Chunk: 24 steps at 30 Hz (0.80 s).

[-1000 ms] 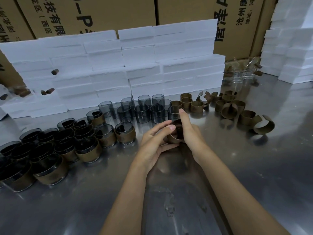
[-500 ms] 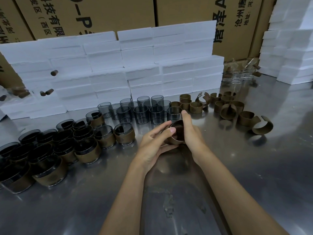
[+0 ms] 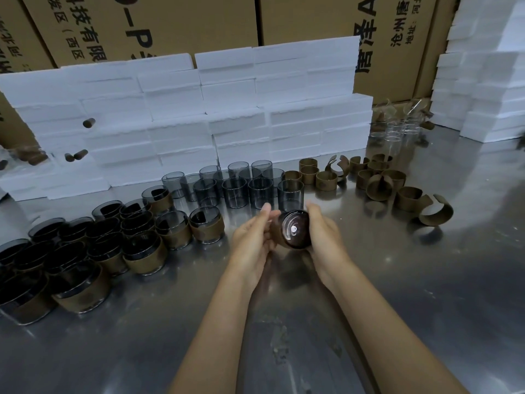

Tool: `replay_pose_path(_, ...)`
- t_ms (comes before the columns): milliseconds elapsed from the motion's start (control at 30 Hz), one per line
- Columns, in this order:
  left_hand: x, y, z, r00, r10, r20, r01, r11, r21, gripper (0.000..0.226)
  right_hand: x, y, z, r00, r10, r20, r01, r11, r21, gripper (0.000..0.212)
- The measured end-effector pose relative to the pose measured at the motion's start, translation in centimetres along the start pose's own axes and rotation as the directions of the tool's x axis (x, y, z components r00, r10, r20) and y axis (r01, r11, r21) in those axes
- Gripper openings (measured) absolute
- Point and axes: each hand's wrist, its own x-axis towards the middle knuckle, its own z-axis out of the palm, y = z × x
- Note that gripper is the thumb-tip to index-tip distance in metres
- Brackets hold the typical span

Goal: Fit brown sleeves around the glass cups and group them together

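A dark glass cup with a brown sleeve is tipped on its side above the table, its round bottom facing me. My left hand holds its left side and my right hand grips its right side. Several bare smoky glass cups stand in rows just behind my hands. Loose brown sleeves lie curled at the right. Several sleeved cups are grouped at the left, the nearest one beside my left hand.
The work surface is a shiny metal table. White foam blocks are stacked behind the cups and at the far right. Cardboard boxes stand behind. Clear glass cups sit at the back right.
The sleeved cup has been turned between my hands so that its bottom now faces me. Both hands stay at the same place over the table.
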Motion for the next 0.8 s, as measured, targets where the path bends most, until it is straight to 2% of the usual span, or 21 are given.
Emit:
replay_pose_path(67,-0.1,-0.2,0.3,0.994,0.03,-0.11,-0.033,0.999,-0.026,0.027,-1.1,0.3,0.8,0.995,0.066,0.073,-0.072,0.994,0.085,0.027)
replay_pose_path(133,-0.3,0.0,0.1,0.982,0.047,-0.184,-0.064,0.994,-0.092,0.029,-2.1,0.5,1.3,0.975,0.136,0.174,-0.165,0.972,0.166,0.025)
replay_pose_path(200,-0.3,0.5,-0.4,0.983,0.037,-0.179,-0.06,0.99,-0.127,0.035,-2.7,0.3,1.3,0.942,0.186,0.279,-0.251,0.942,0.22,0.027)
replay_pose_path(267,-0.6,0.6,-0.3,0.992,0.033,-0.123,-0.049,0.991,-0.125,0.039,-2.7,-0.2,1.1,0.923,0.209,0.324,-0.293,0.926,0.238,0.031)
replay_pose_path(433,-1.3,0.1,0.7,0.997,0.039,-0.062,-0.045,0.994,-0.102,0.044,-3.2,-0.2,1.4,0.948,0.2,0.25,-0.273,0.913,0.305,0.025)
replay_pose_path(600,-1.4,-0.2,1.3,0.988,0.09,-0.123,-0.102,0.991,-0.091,0.051,-3.3,-0.2,1.1,0.959,0.19,0.212,-0.262,0.883,0.389,0.021)
replay_pose_path(700,-1.4,-0.2,1.3,0.986,0.094,-0.139,-0.105,0.992,-0.075,0.052,-3.4,-0.3,1.0,0.955,0.184,0.234,-0.27,0.865,0.422,0.022)
replay_pose_path(800,-1.4,-0.1,1.3,0.986,0.094,-0.141,-0.104,0.992,-0.068,0.053,-3.4,-0.4,1.0,0.958,0.19,0.217,-0.264,0.879,0.397,0.032)
